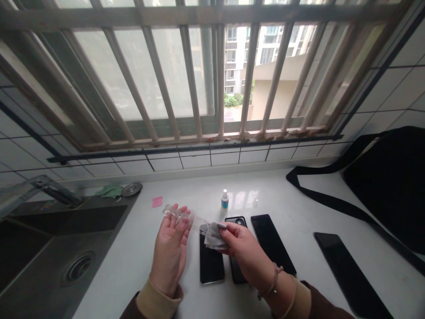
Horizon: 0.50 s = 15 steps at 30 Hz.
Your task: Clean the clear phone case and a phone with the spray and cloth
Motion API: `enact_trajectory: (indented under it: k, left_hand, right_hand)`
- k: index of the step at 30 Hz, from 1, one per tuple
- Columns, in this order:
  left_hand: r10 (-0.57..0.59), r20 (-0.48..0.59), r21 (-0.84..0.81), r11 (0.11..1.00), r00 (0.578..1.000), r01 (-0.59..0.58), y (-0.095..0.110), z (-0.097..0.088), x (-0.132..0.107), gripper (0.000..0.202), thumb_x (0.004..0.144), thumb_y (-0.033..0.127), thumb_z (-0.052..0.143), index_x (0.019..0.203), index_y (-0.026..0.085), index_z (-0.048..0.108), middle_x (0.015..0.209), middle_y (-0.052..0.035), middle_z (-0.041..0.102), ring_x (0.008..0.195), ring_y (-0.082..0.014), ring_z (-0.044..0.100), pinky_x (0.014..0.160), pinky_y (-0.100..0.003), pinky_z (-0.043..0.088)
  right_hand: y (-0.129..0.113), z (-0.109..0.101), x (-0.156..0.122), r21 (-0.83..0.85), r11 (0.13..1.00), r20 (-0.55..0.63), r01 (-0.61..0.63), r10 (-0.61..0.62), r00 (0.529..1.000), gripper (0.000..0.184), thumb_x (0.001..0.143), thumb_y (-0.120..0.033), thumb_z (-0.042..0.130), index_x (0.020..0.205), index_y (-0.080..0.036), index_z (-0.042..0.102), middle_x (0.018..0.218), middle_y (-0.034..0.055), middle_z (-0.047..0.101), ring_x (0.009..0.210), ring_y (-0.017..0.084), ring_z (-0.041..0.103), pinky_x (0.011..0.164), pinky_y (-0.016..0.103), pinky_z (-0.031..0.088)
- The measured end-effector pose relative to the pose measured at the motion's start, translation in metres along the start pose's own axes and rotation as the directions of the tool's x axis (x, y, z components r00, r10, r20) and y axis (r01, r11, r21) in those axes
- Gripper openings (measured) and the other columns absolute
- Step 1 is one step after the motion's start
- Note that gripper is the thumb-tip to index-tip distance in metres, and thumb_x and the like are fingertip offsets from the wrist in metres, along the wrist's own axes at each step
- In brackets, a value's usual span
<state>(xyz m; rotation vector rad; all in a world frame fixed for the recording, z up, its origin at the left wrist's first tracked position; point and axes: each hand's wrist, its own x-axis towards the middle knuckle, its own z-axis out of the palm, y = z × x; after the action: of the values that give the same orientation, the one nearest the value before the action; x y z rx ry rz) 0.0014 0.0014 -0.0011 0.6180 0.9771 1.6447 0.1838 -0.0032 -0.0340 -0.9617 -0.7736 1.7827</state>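
My left hand (171, 248) holds a long clear plastic piece (175, 213), its thumb on it and its other fingers behind. What kind of piece this is I cannot make out. Pinched in my right hand (241, 243) is a folded grey cloth (215, 236), which meets the far end of the clear piece. Below the cloth lies a phone with a black screen (211, 268). Partly hidden by my right hand, another phone or phone case with a round camera ring (239, 221) lies beside it. A small white bottle with a blue label (225, 200) stands upright behind.
Two more black slabs, one long (272, 243) and one at the right (348, 270), lie on the white counter (186, 186). A small white cap (255, 202), a pink note (157, 202), a black bag (392, 186) with its strap, and a sink (109, 239) surround them.
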Motion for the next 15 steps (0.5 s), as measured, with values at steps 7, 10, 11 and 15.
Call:
enact_trajectory:
  k: [7, 10, 11, 15]
  left_hand:
    - [-0.241, 0.186, 0.000, 0.969, 0.952, 0.245, 0.003, 0.007, -0.010, 0.072, 0.100, 0.051, 0.068, 0.160, 0.034, 0.033, 0.122, -0.0149, 0.075, 0.106, -0.0264, 0.075, 0.096, -0.043, 0.060]
    - [-0.338, 0.350, 0.065, 0.939, 0.874, 0.338, -0.007, 0.007, -0.017, 0.072, 0.104, 0.051, 0.061, 0.164, 0.032, 0.027, 0.120, -0.0163, 0.074, 0.095, -0.0249, 0.076, 0.085, -0.039, 0.061]
    - [-0.358, 0.399, 0.077, 0.931, 0.844, 0.358, -0.011, 0.006, -0.019, 0.071, 0.104, 0.050, 0.061, 0.164, 0.030, 0.027, 0.118, -0.0163, 0.074, 0.090, -0.0242, 0.076, 0.081, -0.038, 0.061]
    - [-0.406, 0.498, 0.106, 0.906, 0.766, 0.411, -0.021, 0.005, -0.024, 0.067, 0.105, 0.051, 0.058, 0.162, 0.027, 0.032, 0.108, -0.0132, 0.073, 0.079, -0.0206, 0.072, 0.068, -0.033, 0.060]
  right_hand:
    - [-0.019, -0.012, -0.007, -0.392, 0.834, -0.241, 0.389, -0.501, 0.831, 0.040, 0.099, -0.046, 0.068, 0.128, -0.020, 0.077, 0.123, 0.0122, 0.080, 0.115, 0.030, 0.075, 0.107, 0.048, 0.057]
    - [-0.017, -0.011, -0.014, -0.604, 0.624, -0.019, 0.496, -0.634, 0.773, 0.037, 0.103, -0.030, 0.061, 0.137, -0.025, 0.074, 0.137, 0.0105, 0.075, 0.127, 0.031, 0.071, 0.114, 0.048, 0.054]
    - [-0.015, -0.010, -0.016, -0.635, 0.554, 0.072, 0.538, -0.651, 0.756, 0.039, 0.103, -0.025, 0.059, 0.139, -0.026, 0.072, 0.140, 0.0096, 0.073, 0.131, 0.030, 0.070, 0.116, 0.047, 0.054]
    - [-0.004, -0.008, -0.015, -0.695, 0.343, 0.291, 0.632, -0.669, 0.683, 0.047, 0.100, -0.012, 0.054, 0.144, -0.024, 0.069, 0.145, 0.0083, 0.070, 0.135, 0.026, 0.067, 0.117, 0.043, 0.055]
